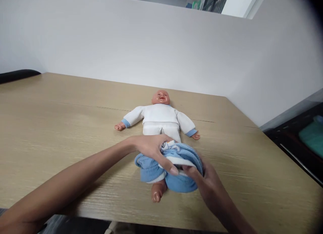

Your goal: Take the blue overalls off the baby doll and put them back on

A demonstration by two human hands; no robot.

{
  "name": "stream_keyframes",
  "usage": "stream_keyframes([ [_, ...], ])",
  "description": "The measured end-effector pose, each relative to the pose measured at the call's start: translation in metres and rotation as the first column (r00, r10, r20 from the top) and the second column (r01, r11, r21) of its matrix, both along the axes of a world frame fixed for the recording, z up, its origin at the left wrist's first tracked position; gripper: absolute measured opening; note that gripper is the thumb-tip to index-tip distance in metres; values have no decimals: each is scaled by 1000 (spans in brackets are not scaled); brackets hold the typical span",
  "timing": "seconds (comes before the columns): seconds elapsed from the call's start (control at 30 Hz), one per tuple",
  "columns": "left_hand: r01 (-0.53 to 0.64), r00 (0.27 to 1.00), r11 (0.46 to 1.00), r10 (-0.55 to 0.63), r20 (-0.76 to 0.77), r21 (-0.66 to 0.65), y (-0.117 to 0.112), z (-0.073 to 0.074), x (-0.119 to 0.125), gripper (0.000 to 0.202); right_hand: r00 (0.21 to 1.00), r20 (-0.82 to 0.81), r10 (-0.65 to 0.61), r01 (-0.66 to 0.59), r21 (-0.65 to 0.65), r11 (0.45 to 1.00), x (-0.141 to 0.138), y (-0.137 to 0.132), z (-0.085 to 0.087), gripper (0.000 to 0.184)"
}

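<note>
A baby doll in a white top with blue cuffs lies on its back on the table, head toward the wall. Bunched blue pants with white trim are around its lower legs. One bare doll foot sticks out of a leg opening; the other foot is hidden in the cloth. My left hand grips the pants from the upper left, thumb along the white trim. From the right, my right hand holds the same cloth, its thumb inside the white-edged opening and its other fingers hidden behind.
The wooden table spreads out on both sides of the doll and ends close to me. A pale wall stands behind it. At the right, beyond the table edge, is a dark object with something green in it. A black curved object shows at far left.
</note>
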State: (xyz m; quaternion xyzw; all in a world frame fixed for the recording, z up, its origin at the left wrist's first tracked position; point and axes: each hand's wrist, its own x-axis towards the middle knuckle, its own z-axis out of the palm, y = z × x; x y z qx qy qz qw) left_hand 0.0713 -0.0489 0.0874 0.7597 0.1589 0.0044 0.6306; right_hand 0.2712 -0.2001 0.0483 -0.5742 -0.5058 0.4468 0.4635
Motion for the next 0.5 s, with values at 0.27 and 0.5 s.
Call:
stream_keyframes([
  [0.27,8,989,880,64,-136,475,-17,11,5,43,955,177,-238,248,-39,968,-37,-56,-28,55],
  [0.5,66,945,790,146,-292,609,-33,10,11,55,818,468,-335,271,201,941,-21,-60,-51,13],
])
